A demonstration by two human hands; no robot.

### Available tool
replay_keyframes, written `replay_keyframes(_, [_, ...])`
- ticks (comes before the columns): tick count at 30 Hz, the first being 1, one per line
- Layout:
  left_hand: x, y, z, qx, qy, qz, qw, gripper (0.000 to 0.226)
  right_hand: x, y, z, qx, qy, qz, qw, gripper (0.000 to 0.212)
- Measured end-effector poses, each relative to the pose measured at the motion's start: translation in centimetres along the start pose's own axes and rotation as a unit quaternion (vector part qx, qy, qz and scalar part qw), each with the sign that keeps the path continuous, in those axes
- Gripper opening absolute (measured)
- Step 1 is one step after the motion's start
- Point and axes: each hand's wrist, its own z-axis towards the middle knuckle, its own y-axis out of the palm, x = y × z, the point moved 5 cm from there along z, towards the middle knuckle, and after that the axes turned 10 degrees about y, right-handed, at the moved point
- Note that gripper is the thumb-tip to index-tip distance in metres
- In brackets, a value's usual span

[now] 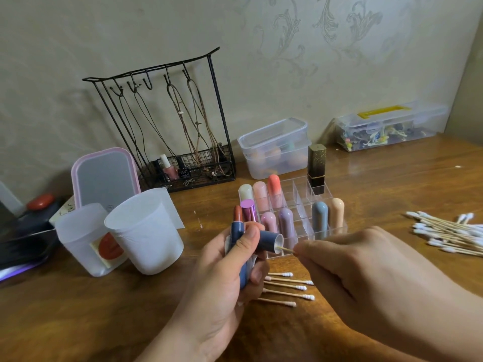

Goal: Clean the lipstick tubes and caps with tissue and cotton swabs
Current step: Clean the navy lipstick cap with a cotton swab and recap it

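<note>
Swab (285,249) pinched by right hand (347,259), tip inside blue cap (271,241), left hand (232,278) gripping.

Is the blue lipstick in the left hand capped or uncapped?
Uncapped. The left hand holds the blue lipstick, reddish bullet exposed, and its blue cap; a cotton swab enters the cap.

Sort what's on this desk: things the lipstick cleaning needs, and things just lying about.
In use: left hand gripping blue lipstick tube and blue cap; right hand pinching cotton swab into the cap; swab pile; lipstick organizer.

Lying about: necklace rack, mirror, two white cups, sponge box.
</note>
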Motion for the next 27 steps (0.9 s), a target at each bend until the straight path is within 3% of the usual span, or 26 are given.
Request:
replay_keyframes(3, [-0.1, -0.1, 0.1, 0.008, 0.008, 0.016, 1.000, 0.024, 0.1, -0.1, 0.1, -0.007, 0.003, 0.023, 1.000, 0.032])
replay_keyframes(12, [0.1, 0.4, 0.0, 0.005, 0.028, 0.015, 0.999, 0.020, 0.2, 0.3, 0.0, -0.032, 0.021, 0.066, 0.997, 0.032])
replay_keyframes(17, [0.5, 0.4, 0.0, -0.008, 0.054, 0.044, 0.998, 0.022, 0.5, 0.6, 0.1, -0.029, 0.048, 0.150, 0.987, 0.029])
replay_keyframes(21, [0.6, 0.6, 0.0, -0.021, 0.066, 0.040, 0.997, 0.029, 0.5, 0.2, 0.0, 0.030, 0.073, 0.096, 0.992, 0.020])
replay_keyframes(27, [0.4, 0.4, 0.0, -0.023, 0.056, 0.051, 0.997, 0.024, -0.4, 0.9, -0.2, -0.034, 0.054, 0.030, 0.997, 0.029])
